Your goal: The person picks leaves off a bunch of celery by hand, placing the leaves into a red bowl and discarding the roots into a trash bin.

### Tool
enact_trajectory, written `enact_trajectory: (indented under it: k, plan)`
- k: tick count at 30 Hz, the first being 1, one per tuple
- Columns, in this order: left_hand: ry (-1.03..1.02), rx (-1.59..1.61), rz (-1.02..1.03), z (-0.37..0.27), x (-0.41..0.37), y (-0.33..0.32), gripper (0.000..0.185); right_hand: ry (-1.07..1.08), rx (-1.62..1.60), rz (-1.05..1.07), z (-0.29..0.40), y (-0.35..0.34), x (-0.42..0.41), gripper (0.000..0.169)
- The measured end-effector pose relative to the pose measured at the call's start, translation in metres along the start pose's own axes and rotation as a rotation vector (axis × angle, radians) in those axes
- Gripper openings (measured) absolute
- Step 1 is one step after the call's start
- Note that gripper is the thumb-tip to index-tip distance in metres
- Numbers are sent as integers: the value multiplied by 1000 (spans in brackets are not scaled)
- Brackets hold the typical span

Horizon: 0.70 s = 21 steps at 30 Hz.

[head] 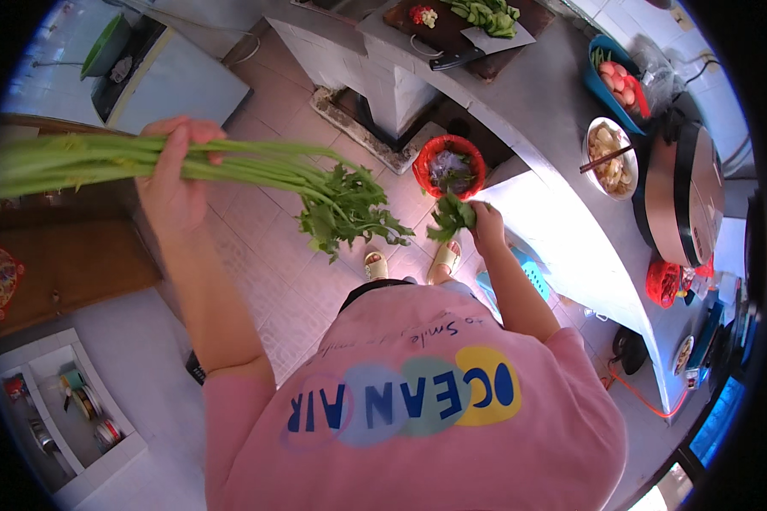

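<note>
My left hand (178, 172) grips a bunch of long green celery stalks (255, 163), held level above the floor. Its stalk ends reach the left rim of the view, blurred, and the leafy tops (348, 207) hang towards the middle. In my right hand (488, 223) is a small clump of green leaves (452, 217), apart from the bunch. Just beyond that clump, a red plastic basket bin (422, 182) stands on the floor, lined with a clear bag and holding some leaf scraps.
A curved grey counter (530, 96) runs along the right. It bears a cutting board (399, 35) with sliced greens and a knife (457, 59), a bowl with chopsticks (613, 169), a blue basket (613, 96) and an electric cooker (684, 185). A wooden cabinet (70, 274) stands left.
</note>
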<state>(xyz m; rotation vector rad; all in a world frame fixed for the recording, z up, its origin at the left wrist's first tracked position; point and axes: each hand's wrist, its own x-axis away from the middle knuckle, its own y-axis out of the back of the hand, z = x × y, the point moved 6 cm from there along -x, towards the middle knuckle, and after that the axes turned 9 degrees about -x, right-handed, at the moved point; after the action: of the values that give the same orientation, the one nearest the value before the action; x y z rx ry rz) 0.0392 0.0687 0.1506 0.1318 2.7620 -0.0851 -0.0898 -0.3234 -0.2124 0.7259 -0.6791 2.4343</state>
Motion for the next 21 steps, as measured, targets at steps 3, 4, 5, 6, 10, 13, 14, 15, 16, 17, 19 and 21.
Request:
enact_trajectory:
  k: [3,4,5,6,10,13,14,15,16,17,19,21]
  plan:
    - [-23,19,42,-4,1,14,13,80,560,15,-15,30,-19,27]
    - [-13,1,19,-3,3,17,13,223,711,-17,-15,36,-33,27]
    - [-2,-17,-7,-3,6,20,14,193,671,-35,-23,45,-49,26]
    - [3,-40,-42,-2,13,22,14,167,635,-43,-24,46,-66,26]
    - [22,-90,-94,6,26,21,15,418,870,-143,-30,49,-148,32]
    - [24,-117,-114,7,36,27,15,196,857,-111,-37,37,-208,44]
    - [50,-129,-174,10,40,28,13,29,773,-71,-42,28,-220,49]
    - [72,-109,-205,13,42,28,12,-67,745,-68,-46,25,-230,63]
    - [93,-95,-234,18,43,31,12,-146,711,-57,-52,26,-241,55]
    - [115,-86,-260,20,42,32,11,-207,713,-24,-57,32,-252,47]
    - [178,-109,-369,28,39,28,11,-303,853,75,-66,41,-268,36]
    - [179,-65,-329,32,38,17,10,-185,1058,244,-56,8,-242,31]
